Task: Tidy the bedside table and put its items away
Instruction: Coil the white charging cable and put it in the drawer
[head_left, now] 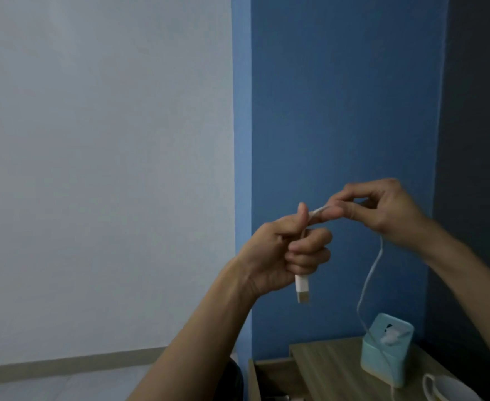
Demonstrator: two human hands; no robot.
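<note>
A white charging cable (368, 282) is held up in front of the blue wall. My left hand (284, 253) grips it near its USB plug (302, 288), which hangs below my fist. My right hand (382, 209) pinches the cable a short way along, close to my left thumb. From there the cable drops in a loose curve down to the wooden bedside table (330, 369) and runs past the light blue tissue box (386, 351).
A white cup (446, 386) stands at the table's front right corner. The table's drawer (269, 377) is pulled out to the left. A white wall fills the left half, a blue wall the right.
</note>
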